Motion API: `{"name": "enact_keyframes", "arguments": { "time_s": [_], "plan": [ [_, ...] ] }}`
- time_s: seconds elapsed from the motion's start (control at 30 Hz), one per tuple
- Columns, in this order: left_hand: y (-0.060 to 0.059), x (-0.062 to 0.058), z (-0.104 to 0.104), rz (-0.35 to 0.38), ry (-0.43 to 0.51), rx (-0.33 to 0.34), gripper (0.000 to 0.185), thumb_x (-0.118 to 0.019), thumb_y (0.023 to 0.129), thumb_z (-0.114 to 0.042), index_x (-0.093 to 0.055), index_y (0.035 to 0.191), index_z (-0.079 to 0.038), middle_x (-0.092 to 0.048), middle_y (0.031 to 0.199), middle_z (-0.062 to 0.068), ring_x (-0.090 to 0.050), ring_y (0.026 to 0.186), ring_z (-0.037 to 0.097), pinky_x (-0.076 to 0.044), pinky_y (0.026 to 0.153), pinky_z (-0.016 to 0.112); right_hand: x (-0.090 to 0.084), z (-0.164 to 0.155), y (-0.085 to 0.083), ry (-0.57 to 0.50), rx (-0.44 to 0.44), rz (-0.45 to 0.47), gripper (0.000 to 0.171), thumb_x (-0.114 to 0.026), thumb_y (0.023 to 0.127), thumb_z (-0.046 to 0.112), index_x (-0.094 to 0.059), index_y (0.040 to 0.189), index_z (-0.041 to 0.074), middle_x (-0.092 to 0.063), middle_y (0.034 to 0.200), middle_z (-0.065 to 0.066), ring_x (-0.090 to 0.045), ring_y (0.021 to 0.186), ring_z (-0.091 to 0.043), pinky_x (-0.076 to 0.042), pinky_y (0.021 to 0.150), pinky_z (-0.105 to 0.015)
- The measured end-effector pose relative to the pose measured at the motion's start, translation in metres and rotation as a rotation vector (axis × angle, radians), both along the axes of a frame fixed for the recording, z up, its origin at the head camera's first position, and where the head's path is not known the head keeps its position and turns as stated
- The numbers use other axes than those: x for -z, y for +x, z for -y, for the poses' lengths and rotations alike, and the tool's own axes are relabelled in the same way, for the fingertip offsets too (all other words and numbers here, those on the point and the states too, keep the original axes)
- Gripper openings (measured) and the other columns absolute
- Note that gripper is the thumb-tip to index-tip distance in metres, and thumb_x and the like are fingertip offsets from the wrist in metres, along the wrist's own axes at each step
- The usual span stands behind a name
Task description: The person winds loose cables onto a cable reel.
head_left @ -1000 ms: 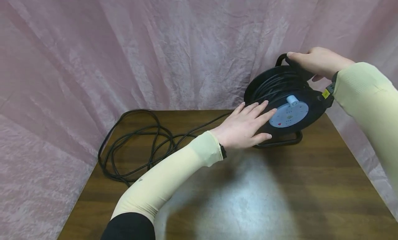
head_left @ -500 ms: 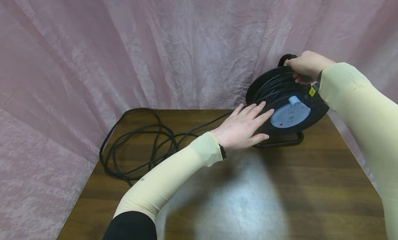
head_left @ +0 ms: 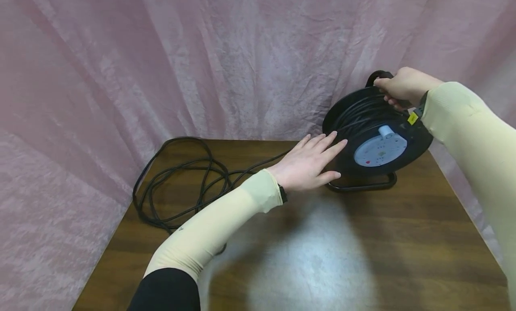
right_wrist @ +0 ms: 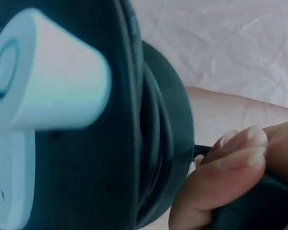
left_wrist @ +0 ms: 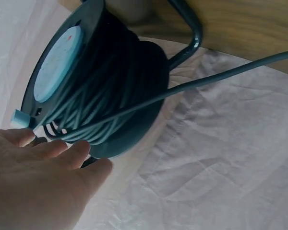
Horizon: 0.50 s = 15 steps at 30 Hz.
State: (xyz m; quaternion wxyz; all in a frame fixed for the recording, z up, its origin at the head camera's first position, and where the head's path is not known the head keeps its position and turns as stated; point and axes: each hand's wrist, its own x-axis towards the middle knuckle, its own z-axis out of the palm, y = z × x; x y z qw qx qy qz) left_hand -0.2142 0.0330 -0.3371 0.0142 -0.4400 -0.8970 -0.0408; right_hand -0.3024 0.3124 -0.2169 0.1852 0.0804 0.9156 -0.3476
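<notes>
A black cable reel point(head_left: 342, 163) with a pale blue socket face point(head_left: 380, 150) stands tilted on its tubular frame at the table's back right. My right hand point(head_left: 409, 88) holds the black handle at the top, thumb and fingers curled round its dark grip point(right_wrist: 254, 211) in the right wrist view. Fingers spread and straight, my left hand point(head_left: 304, 165) hovers left of the socket face, before the reel. Black cable point(left_wrist: 182, 87) leaves the wound drum and runs past that hand, which shows no grip on it; whether they touch, I cannot tell.
Loose loops of black cable point(head_left: 209, 165) lie on the wooden table point(head_left: 403, 239) at the left, partly behind my left forearm. A pink curtain point(head_left: 250, 69) hangs close behind the table's back edge. The frame's lower bar point(head_left: 363, 187) rests on the tabletop.
My right hand has come in closer to the reel, its fingers now curled further round the handle. The left hand has shifted slightly left, away from the socket face, still spread.
</notes>
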Motion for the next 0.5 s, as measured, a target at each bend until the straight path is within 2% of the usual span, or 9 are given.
{"name": "enact_keyframes", "arguments": {
  "time_s": [0.1, 0.2, 0.33, 0.5],
  "plan": [
    [-0.002, 0.003, 0.006, -0.001, 0.012, 0.013, 0.078, -0.042, 0.105, -0.060, -0.006, 0.166, -0.028, -0.009, 0.171, 0.003, -0.013, 0.156, 0.021, -0.006, 0.126, 0.043, 0.000, -0.004, 0.006, -0.089, 0.017, 0.018, 0.043, -0.041, 0.110, 0.042, -0.049, 0.115, 0.000, -0.051, 0.069, 0.003, -0.051, 0.057, -0.007, -0.051, 0.055, -0.023],
    [-0.005, 0.005, 0.017, -0.002, 0.014, 0.010, 0.078, -0.043, 0.105, -0.059, -0.007, 0.166, -0.026, -0.010, 0.171, 0.004, -0.012, 0.156, 0.020, -0.007, 0.125, 0.044, -0.001, -0.004, 0.011, -0.205, 0.040, 0.053, 0.040, -0.044, 0.109, 0.041, -0.046, 0.119, 0.002, -0.052, 0.071, 0.004, -0.051, 0.058, -0.006, -0.051, 0.056, -0.022],
    [-0.009, 0.006, 0.036, 0.003, 0.003, -0.021, 0.079, -0.044, 0.105, -0.059, -0.007, 0.166, -0.026, -0.008, 0.171, 0.003, -0.011, 0.156, 0.020, -0.008, 0.125, 0.046, -0.002, 0.002, 0.016, -0.304, 0.069, 0.076, 0.036, -0.046, 0.109, 0.039, -0.046, 0.116, 0.004, -0.059, 0.078, 0.004, -0.051, 0.060, -0.005, -0.049, 0.055, -0.019],
    [-0.010, 0.011, 0.059, 0.037, 0.011, -0.055, 0.079, -0.047, 0.105, -0.057, -0.008, 0.166, -0.026, -0.009, 0.171, 0.005, -0.011, 0.156, 0.020, -0.008, 0.125, 0.047, -0.001, 0.012, 0.024, -0.447, 0.128, 0.117, 0.029, -0.048, 0.109, 0.036, -0.050, 0.103, 0.008, -0.053, 0.075, 0.003, -0.050, 0.059, -0.007, -0.047, 0.054, -0.021]
  ]
}}
